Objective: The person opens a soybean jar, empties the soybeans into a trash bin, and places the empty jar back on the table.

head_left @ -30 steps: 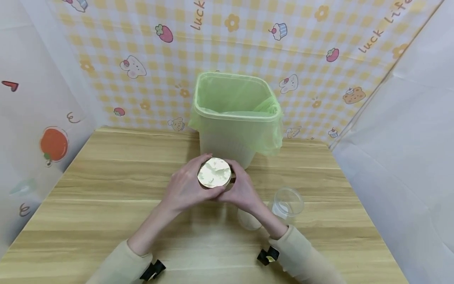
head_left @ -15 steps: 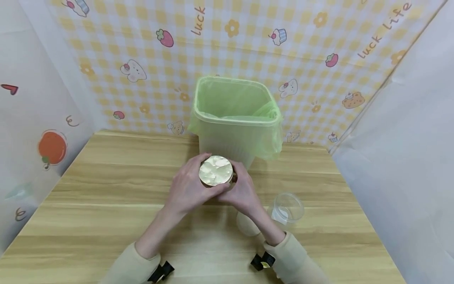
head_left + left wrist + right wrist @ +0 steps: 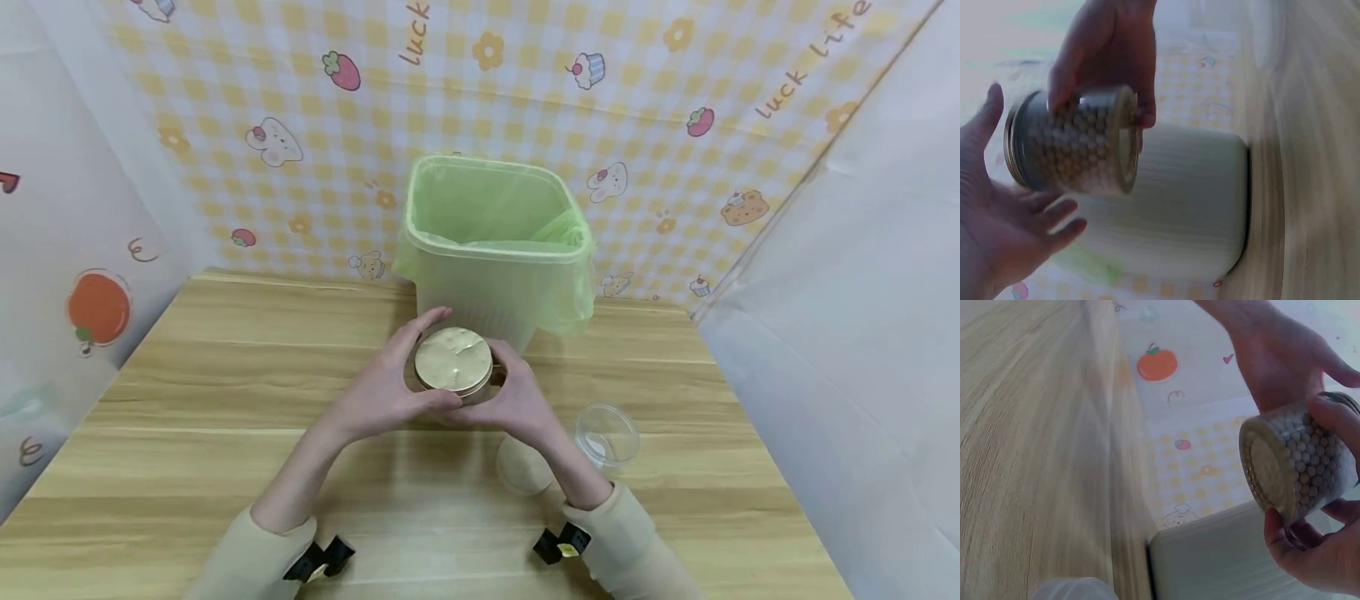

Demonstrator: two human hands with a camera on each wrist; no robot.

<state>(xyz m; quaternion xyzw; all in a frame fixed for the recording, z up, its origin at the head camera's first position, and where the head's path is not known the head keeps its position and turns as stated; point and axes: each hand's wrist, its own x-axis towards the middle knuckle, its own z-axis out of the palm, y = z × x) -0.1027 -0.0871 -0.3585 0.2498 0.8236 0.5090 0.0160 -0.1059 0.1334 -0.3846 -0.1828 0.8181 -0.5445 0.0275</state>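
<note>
A clear jar full of small pale round balls, with a creased gold top, is held up in front of the bin. My right hand grips its side, thumb and fingers curled round the wall; in the right wrist view the fingers of this right hand reach near the jar's base. On the other side, my left hand arches beside the jar, thumb and fingers spread. The left wrist view has that left hand spread near the gold rim, with a gap showing between palm and jar.
Behind the jar stands a pale bin with a green liner folded over its rim. An uncapped clear plastic tub and a round translucent disc lie by my right forearm on the wooden table.
My left hand has loosened from the jar and moved slightly left, its fingers spreading. My right hand keeps its grip, and the gold top looks smoother.
</note>
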